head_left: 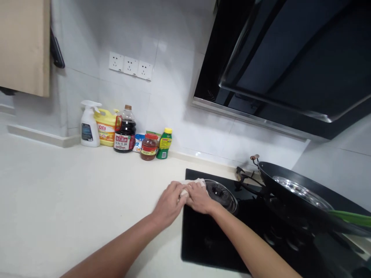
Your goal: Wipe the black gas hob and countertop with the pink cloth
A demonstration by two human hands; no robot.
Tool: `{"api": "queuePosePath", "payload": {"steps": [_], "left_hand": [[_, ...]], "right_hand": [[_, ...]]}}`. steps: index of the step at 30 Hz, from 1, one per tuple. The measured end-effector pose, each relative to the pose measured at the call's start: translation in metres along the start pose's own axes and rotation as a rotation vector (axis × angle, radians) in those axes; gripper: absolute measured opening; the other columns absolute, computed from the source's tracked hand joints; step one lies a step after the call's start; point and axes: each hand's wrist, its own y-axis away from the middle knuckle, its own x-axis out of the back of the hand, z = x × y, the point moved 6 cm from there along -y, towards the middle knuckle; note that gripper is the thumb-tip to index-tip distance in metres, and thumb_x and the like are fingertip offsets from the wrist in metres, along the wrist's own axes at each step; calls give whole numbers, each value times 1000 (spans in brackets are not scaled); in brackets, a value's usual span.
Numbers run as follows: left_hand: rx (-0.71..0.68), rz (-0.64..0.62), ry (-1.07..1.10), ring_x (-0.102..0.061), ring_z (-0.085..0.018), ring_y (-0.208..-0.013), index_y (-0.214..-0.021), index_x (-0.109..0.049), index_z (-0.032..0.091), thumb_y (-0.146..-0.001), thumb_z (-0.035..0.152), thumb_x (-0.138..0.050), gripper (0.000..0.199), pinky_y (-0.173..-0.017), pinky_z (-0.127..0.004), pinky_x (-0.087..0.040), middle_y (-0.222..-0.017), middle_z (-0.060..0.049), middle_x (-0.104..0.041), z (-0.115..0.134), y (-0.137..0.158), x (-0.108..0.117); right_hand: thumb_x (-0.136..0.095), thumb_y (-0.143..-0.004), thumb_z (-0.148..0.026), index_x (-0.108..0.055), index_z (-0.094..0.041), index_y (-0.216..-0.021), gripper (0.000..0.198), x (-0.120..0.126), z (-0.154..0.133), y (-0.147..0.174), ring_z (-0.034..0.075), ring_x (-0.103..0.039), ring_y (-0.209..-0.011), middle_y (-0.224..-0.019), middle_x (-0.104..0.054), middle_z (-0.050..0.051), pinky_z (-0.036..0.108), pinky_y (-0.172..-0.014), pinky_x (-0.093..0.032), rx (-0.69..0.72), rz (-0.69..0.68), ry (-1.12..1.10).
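Note:
My left hand (170, 202) and my right hand (199, 197) are together at the left edge of the black glass gas stove (214, 243). Both have their fingers closed on a white cloth or paper wipe (199, 181), bunched up between them; I cannot tell which material it is. Part of the wipe shows beyond the fingers, next to the left burner (222, 195). The fingertips are partly hidden in its folds.
A black wok (269, 175) with a steel rack inside sits on the right burner. A range hood (275, 69) overhangs the stove. Along the wall stand a spray bottle (89, 125), a yellow jug (106, 127), a soy sauce bottle (125, 131), a red-lidded jar (149, 147) and a green bottle (164, 144).

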Motion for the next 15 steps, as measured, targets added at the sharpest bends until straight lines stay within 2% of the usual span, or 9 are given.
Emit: {"api": "queuePosePath", "payload": {"steps": [2,4,9,12,15], "left_hand": [[36,56,38,-60,-23,-109,-120,-62,23,-99,36,-44,31,-99,-41,-50,-113,-7,-59,-9,-2,6],[72,59,70,-62,-23,-106,-118,-63,23,-98,39,-45,32,-98,-40,-50,-111,-7,-58,-16,-2,7],[129,-53,109,-63,-22,-101,-112,-66,23,-97,44,-43,35,-95,-38,-50,-110,-6,-58,-21,-1,-4],[142,-110,112,-63,-23,-100,-106,-68,22,-96,46,-42,37,-93,-38,-49,-107,-6,-58,-20,-1,-7],[138,-121,111,-63,-23,-96,-102,-70,22,-95,48,-42,39,-93,-38,-49,-103,-6,-59,-22,-2,-5]], "right_hand": [[-51,-94,-50,-44,-31,-143,53,4,-15,35,31,-42,-120,-136,-49,11,53,-102,-32,40,44,-39],[-60,-89,-50,-47,-32,-140,56,6,-26,70,30,-43,-117,-131,-50,9,51,-102,-32,80,84,-106],[-61,-84,-25,-55,-33,-124,41,11,-42,148,24,-47,-107,-115,-52,4,43,-96,-37,72,150,-265],[-55,-84,-18,-55,-30,-119,37,16,-52,176,23,-47,-106,-111,-53,3,41,-96,-37,72,164,-331],[-53,-87,-21,-57,-28,-115,30,21,-57,185,23,-48,-107,-112,-56,4,41,-98,-37,43,191,-461]]}}
